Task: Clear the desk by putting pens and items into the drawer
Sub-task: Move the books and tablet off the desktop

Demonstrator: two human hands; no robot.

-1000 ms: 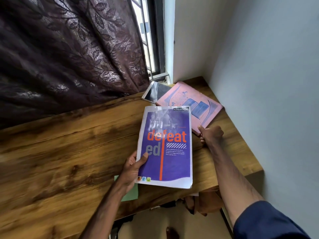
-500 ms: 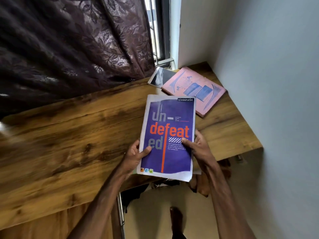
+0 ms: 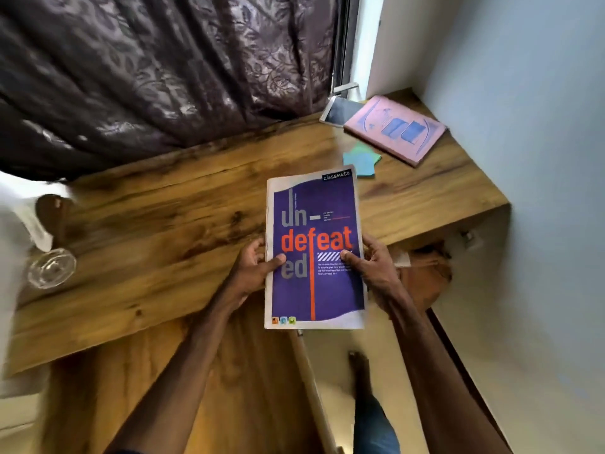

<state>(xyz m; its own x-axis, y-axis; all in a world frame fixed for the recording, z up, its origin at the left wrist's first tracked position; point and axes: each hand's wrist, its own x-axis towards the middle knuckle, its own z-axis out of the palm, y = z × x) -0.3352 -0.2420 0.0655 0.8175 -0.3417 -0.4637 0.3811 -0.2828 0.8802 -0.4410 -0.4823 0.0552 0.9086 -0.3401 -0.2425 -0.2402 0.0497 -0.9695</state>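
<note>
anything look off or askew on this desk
Only small things. The clear glass at the far left of the desk is too blurred to tell whether it is tipped. The green paper squares lie fanned crookedly beside the pink book, which sits skewed to the desk's edges.

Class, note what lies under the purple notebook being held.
The wooden desk passes under the far half of the purple notebook. The left hand and right hand show thumbs on the cover; their fingers underneath are covered.
</note>
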